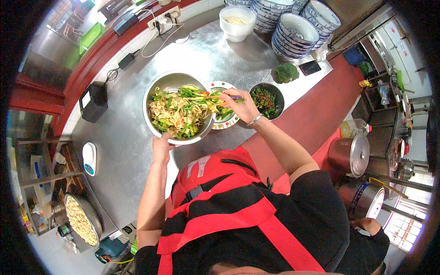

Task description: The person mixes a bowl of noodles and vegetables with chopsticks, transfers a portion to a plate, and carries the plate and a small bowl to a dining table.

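My left hand (162, 146) grips the near rim of a large steel mixing bowl (166, 79), which tilts towards a plate. Inside the bowl lie pale, wide noodles or sheets (172, 111) mixed with green vegetables. Chopsticks (215, 97) are held in my right hand (240, 105), their tips over the bowl's right side among the greens. A white plate with coloured dots (232, 122) sits just right of the mixing bowl, partly hidden by it and my right hand, and carries some greens. Beyond my right wrist stands a smaller metal bowl (281, 103) of chopped greens with a reddish-brown topping.
Stacked blue-and-white bowls (295, 34) and a white tub (237, 25) stand at the table's back. Broccoli (286, 73) and a phone (310, 68) lie near its right edge. A scale (89, 158) and black box (93, 103) are left. Another person's arm (367, 226) shows lower right, near large pots (359, 154).
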A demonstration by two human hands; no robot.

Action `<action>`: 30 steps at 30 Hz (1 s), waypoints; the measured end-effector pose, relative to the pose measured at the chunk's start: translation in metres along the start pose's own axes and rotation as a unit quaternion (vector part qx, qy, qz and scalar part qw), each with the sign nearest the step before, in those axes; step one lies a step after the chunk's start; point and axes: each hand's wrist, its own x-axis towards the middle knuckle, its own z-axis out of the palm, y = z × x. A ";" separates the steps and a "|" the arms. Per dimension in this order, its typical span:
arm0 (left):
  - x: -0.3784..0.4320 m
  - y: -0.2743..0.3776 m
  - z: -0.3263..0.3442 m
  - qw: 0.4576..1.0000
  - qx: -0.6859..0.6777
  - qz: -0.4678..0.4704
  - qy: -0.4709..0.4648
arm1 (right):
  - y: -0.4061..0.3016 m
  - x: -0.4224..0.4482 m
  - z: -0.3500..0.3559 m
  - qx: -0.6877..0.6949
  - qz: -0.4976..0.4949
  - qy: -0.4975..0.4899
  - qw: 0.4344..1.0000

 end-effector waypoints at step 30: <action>-0.017 0.015 -0.007 1.000 0.013 -0.013 -0.016 | -0.027 0.024 0.006 -0.003 -0.102 -0.049 0.994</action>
